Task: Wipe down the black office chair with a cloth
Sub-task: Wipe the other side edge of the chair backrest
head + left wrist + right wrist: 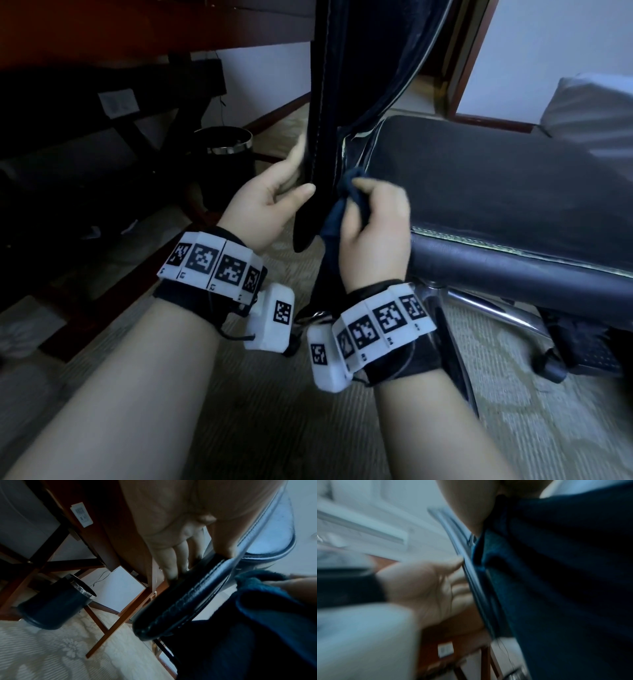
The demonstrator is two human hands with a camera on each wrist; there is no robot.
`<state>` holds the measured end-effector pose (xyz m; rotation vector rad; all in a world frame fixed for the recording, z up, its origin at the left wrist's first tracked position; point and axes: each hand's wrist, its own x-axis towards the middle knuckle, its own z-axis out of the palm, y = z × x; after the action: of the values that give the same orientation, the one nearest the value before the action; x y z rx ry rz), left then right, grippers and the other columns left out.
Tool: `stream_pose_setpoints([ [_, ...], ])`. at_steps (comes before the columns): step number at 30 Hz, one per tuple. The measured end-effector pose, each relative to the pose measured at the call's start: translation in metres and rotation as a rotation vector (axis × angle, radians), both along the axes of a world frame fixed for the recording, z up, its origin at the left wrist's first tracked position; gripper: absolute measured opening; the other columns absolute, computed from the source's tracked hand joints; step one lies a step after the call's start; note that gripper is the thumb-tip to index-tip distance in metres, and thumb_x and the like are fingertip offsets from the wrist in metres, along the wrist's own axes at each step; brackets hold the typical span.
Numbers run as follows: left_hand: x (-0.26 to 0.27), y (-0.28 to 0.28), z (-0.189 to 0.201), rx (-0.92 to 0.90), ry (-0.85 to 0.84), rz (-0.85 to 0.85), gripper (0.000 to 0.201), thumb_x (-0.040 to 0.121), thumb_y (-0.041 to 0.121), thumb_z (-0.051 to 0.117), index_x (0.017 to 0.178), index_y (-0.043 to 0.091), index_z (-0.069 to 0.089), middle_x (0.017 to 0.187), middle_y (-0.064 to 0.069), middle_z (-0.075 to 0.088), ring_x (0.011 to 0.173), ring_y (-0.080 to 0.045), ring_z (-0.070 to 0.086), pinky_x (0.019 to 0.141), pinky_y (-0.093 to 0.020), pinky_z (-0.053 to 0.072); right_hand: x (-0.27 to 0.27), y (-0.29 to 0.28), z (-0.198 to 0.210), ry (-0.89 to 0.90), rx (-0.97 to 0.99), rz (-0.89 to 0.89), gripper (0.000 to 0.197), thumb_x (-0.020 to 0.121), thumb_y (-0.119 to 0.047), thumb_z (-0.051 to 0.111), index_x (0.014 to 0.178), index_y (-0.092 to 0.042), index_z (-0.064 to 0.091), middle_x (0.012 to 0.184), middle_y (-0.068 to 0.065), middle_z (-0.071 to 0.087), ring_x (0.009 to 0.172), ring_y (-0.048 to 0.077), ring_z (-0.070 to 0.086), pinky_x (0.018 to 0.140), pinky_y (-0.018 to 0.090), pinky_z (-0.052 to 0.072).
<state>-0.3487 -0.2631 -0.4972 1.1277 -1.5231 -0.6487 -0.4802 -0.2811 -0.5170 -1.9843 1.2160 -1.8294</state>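
Note:
The black office chair's backrest [322,102] hangs upright in the middle of the head view, its lower edge [180,604] thick and stitched. Its padded seat [496,185] lies to the right. My left hand [274,198] grips the backrest's lower edge, fingers behind and thumb in front. My right hand [373,222] holds a bunched dark blue cloth [346,209] against the backrest's right side, just above the gap to the seat. The cloth [257,622] fills the lower right of the left wrist view. The right wrist view is blurred, showing cloth [556,581] and my left hand [433,586].
A black waste bin [226,150] with a chrome rim stands on the carpet to the left, under a dark wooden desk [154,31] with crossed legs. The chair's chrome base [486,308] and a castor [555,366] sit at lower right. A white pillow [596,113] lies at far right.

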Motion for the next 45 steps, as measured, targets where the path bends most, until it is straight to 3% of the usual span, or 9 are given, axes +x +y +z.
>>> stream_pose_setpoints([
  [6,-0.003,0.003,0.000,0.002,-0.001,-0.030,0.062,0.095,0.000,0.042,0.139,0.036,0.017,0.136,0.021,0.039,0.127,0.011,0.036,0.111,-0.025,0.030,0.013,-0.010,-0.007,-0.018,-0.024,0.066,0.022,0.080,0.005,0.053,0.100,0.004,0.061,0.105,0.019,0.058,0.096,0.010,0.045,0.084,-0.006,0.025],
  [11,-0.003,0.002,0.000,-0.009,-0.007,0.005,0.061,0.096,0.004,0.043,0.133,0.046,0.021,0.140,0.016,0.040,0.130,0.005,0.037,0.112,-0.034,0.031,0.008,-0.004,-0.015,0.198,0.217,0.091,0.022,0.088,-0.002,0.050,0.109,-0.003,0.059,0.111,0.012,0.053,0.093,0.019,0.050,0.072,0.016,0.031],
  [16,-0.002,0.000,-0.001,-0.007,0.030,-0.004,0.059,0.095,0.003,0.044,0.135,0.043,0.025,0.139,0.020,0.040,0.130,0.006,0.035,0.114,-0.036,0.028,-0.002,-0.009,0.014,-0.084,0.026,0.009,0.021,0.082,0.004,0.055,0.102,0.000,0.063,0.103,0.015,0.059,0.096,0.012,0.048,0.081,-0.007,0.022],
  [21,-0.003,0.002,0.001,0.012,0.013,-0.026,0.060,0.096,0.003,0.044,0.139,0.038,0.020,0.145,0.013,0.035,0.130,0.008,0.033,0.113,-0.031,0.028,0.003,-0.032,0.039,-0.110,-0.033,0.058,0.014,0.080,0.006,0.053,0.091,0.000,0.061,0.097,0.011,0.059,0.089,0.011,0.048,0.078,-0.007,0.026],
  [27,-0.003,0.003,0.001,0.023,0.003,-0.015,0.061,0.095,0.003,0.045,0.138,0.039,0.021,0.140,0.019,0.037,0.129,0.009,0.034,0.113,-0.032,0.030,0.002,-0.026,0.007,0.158,0.024,0.079,0.015,0.080,0.008,0.050,0.089,0.002,0.061,0.094,0.016,0.059,0.087,0.025,0.054,0.071,0.019,0.034],
  [30,-0.004,0.003,0.002,0.015,0.017,-0.038,0.061,0.095,0.003,0.044,0.137,0.040,0.022,0.143,0.016,0.038,0.130,0.006,0.035,0.113,-0.034,0.029,-0.013,-0.027,0.023,0.243,0.058,0.083,0.018,0.084,0.005,0.050,0.096,-0.001,0.062,0.101,0.014,0.057,0.092,0.023,0.052,0.069,0.013,0.028],
  [34,-0.001,0.002,0.000,0.016,0.037,-0.053,0.059,0.094,0.004,0.046,0.134,0.044,0.027,0.146,0.010,0.037,0.133,0.002,0.034,0.114,-0.038,0.027,-0.011,-0.031,0.042,0.016,0.005,0.068,0.019,0.086,0.002,0.052,0.102,-0.001,0.061,0.103,0.012,0.057,0.092,0.008,0.042,0.076,-0.008,0.022],
  [41,0.001,0.002,-0.002,0.028,0.059,-0.056,0.058,0.094,0.005,0.047,0.130,0.047,0.029,0.144,0.011,0.039,0.131,0.003,0.036,0.113,-0.036,0.030,-0.004,-0.026,0.003,0.123,0.008,0.125,0.017,0.080,0.008,0.054,0.095,0.001,0.060,0.091,0.000,0.048,0.085,0.006,0.043,0.078,-0.010,0.022],
  [45,0.001,0.000,-0.002,0.025,0.078,-0.062,0.059,0.094,0.003,0.047,0.131,0.045,0.029,0.145,0.008,0.039,0.132,0.001,0.036,0.113,-0.039,0.029,-0.012,-0.020,0.019,0.100,-0.090,0.130,0.017,0.078,0.007,0.056,0.093,0.001,0.062,0.091,0.002,0.052,0.087,0.008,0.046,0.083,-0.006,0.026],
])
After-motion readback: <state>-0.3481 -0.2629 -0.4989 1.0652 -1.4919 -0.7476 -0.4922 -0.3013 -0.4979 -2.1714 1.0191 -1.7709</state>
